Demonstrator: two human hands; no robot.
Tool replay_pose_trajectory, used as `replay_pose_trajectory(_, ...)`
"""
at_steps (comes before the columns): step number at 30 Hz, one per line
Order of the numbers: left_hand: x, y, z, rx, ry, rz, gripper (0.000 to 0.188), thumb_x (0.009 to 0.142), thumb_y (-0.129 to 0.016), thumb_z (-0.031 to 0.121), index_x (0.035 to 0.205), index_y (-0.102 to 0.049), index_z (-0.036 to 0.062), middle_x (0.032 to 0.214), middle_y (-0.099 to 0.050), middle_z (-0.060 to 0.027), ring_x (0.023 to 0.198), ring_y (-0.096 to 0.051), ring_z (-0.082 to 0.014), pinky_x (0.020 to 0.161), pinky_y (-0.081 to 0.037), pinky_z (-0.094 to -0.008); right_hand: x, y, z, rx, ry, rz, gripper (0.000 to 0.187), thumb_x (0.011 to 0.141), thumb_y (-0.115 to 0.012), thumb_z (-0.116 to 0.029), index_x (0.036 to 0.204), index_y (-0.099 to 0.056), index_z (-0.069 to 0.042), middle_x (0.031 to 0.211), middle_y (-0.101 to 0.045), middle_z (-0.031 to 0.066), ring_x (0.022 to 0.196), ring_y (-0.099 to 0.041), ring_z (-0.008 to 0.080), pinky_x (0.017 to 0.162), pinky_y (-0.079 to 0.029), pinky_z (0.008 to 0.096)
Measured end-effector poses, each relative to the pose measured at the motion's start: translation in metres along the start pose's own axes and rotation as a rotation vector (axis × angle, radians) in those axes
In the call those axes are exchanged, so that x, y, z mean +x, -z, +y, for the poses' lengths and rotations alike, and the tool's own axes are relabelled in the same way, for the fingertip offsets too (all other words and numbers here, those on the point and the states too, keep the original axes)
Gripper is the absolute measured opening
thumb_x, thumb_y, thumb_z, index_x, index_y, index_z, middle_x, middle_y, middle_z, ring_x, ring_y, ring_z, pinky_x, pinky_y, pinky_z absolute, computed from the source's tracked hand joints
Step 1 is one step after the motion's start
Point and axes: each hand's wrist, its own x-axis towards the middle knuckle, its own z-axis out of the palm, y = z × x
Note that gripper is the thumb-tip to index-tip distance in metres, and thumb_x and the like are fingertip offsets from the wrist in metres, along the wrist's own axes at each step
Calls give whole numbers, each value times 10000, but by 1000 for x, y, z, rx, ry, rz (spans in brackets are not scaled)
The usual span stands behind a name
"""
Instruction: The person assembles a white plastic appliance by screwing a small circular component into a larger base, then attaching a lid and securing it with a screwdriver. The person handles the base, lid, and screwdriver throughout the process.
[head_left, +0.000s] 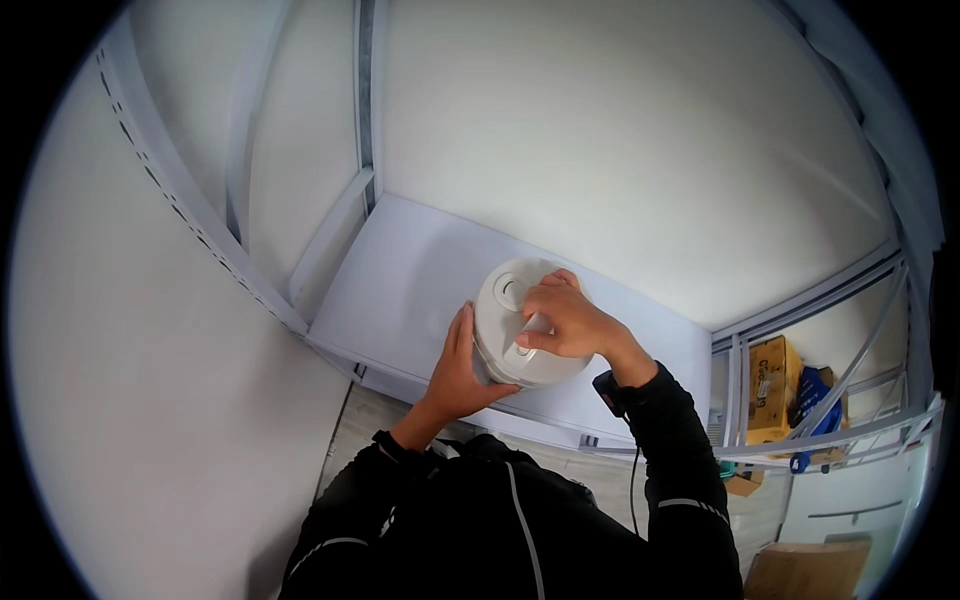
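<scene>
A white, round, lidded appliance (555,370), which looks like a rice cooker, stands on the pale shelf board (395,265). On its top are a round vent-like piece (509,292) and, near the front, a small round button. My left hand (458,372) is pressed against its left and front side, fingers along the wall and thumb at the front. Over the top lies my right hand (575,318), its fingers curled and thumb by the small button. What the right fingers grip, perhaps a raised handle, is mostly covered by the hand.
White walls rise behind the board and to the left. Metal rack posts (366,90) stand at the back left. At the right, beyond the board, are a yellow box (771,385), a blue bag-like item (822,400) and a brown carton (808,572). A black cable (633,490) hangs by my right sleeve.
</scene>
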Motion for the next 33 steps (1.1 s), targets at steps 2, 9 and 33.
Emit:
replay_pose_trajectory(2,0,1,2,-4,1,2,1453,688,-994,405,1657,-27,-82,1679,-193,-353,1568,-245,-516,1261,-313,-556,0,2,1,44,2,5,247,876,-839,-310,925,-676,-131,892,-651,43,999,-577,272,1114,-308,457)
replay_pose_trajectory(9,-2,0,-3,-35,-25,33,1382,712,-980,441,1655,-111,-74,1670,-226,-345,1555,-283,-515,1249,-335,-553,-8,16,25,206,-92,58,228,921,-806,-304,972,-669,-129,962,-644,30,1025,-559,247,1105,-325,431)
replay_pose_trajectory(33,0,8,-2,-14,63,-17,1436,684,-977,510,1662,-112,-87,1688,-235,-303,1564,-306,-460,1256,-353,-499,2,-3,-15,-140,45,41,331,821,-845,-424,861,-700,-128,852,-588,32,936,-529,269,1077,-301,477)
